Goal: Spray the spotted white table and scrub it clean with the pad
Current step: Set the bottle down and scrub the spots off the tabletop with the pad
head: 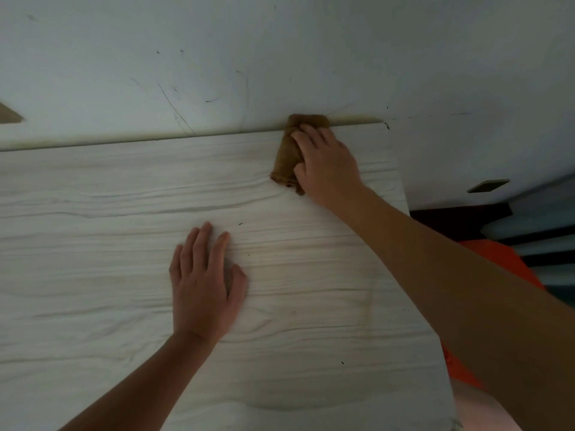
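Head view, looking down on the tabletop: pale white wood-grain surface, far edge butted against a scuffed white wall.

R hand is stretched out to the far edge, near the tabletop's right corner. It presses down on the pad, a brown, folded or rolled piece. Fingers curl over the pad's top, thumb at its near side, so the hand is partly closed on it. The pad's far end touches the wall at the seam; its near end sticks out left of the thumb.

L hand lies flat on the tabletop, palm down, fingers spread a little and pointing away from the person. It grips nothing. It sits nearer the person than the pad, well apart from it, to the left.

A few small dark specks show on the tabletop: 1 just right of the L fingertips, 1 a bit nearer, 1 low near the right edge. The wall carries thin dark scratch marks above the seam.

Right of the tabletop: orange cloth under the R forearm, dark striped area beyond it.
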`<action>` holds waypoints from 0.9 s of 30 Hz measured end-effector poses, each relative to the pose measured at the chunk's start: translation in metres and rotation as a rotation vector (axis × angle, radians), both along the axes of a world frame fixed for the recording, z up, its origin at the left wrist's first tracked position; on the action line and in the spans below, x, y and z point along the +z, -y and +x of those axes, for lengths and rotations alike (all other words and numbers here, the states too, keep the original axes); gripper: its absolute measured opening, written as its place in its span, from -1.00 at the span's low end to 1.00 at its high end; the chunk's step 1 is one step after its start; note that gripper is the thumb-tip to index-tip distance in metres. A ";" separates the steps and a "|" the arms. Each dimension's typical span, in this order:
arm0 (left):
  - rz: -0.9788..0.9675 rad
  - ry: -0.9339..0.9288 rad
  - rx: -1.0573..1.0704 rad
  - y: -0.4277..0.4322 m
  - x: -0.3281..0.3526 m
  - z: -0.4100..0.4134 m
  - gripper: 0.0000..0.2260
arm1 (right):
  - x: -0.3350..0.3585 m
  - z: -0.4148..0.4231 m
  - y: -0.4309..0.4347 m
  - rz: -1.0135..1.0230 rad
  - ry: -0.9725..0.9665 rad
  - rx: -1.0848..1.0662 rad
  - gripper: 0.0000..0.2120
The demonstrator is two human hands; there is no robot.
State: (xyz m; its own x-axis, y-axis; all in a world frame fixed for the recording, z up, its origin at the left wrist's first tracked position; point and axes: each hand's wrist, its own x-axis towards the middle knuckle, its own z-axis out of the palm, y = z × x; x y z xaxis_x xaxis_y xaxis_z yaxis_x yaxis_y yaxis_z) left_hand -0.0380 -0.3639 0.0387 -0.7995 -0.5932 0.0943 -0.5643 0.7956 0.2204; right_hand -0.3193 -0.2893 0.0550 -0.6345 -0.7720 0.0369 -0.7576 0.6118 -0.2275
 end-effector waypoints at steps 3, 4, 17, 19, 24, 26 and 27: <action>-0.007 -0.008 0.009 0.001 0.000 0.000 -0.47 | 0.003 -0.018 -0.029 0.004 -0.007 -0.107 -0.43; -0.010 -0.012 0.009 0.001 0.000 0.000 -0.47 | 0.003 -0.025 -0.040 0.014 -0.006 -0.148 -0.43; 0.003 -0.008 0.001 0.001 0.000 0.000 -0.48 | 0.002 0.085 -0.092 0.013 0.050 0.106 -0.43; 0.015 0.007 0.000 0.001 -0.001 0.000 -0.47 | 0.000 0.083 -0.094 0.022 0.041 0.167 -0.43; 0.017 0.019 -0.015 0.002 -0.002 0.001 -0.47 | -0.004 0.047 -0.056 0.015 0.041 -0.122 -0.43; 0.024 0.024 -0.018 0.002 -0.003 0.001 -0.47 | -0.003 0.046 -0.024 0.002 0.077 -0.303 -0.44; 0.031 0.024 -0.020 0.002 -0.003 0.001 -0.47 | -0.002 0.051 -0.007 0.014 0.094 -0.382 -0.44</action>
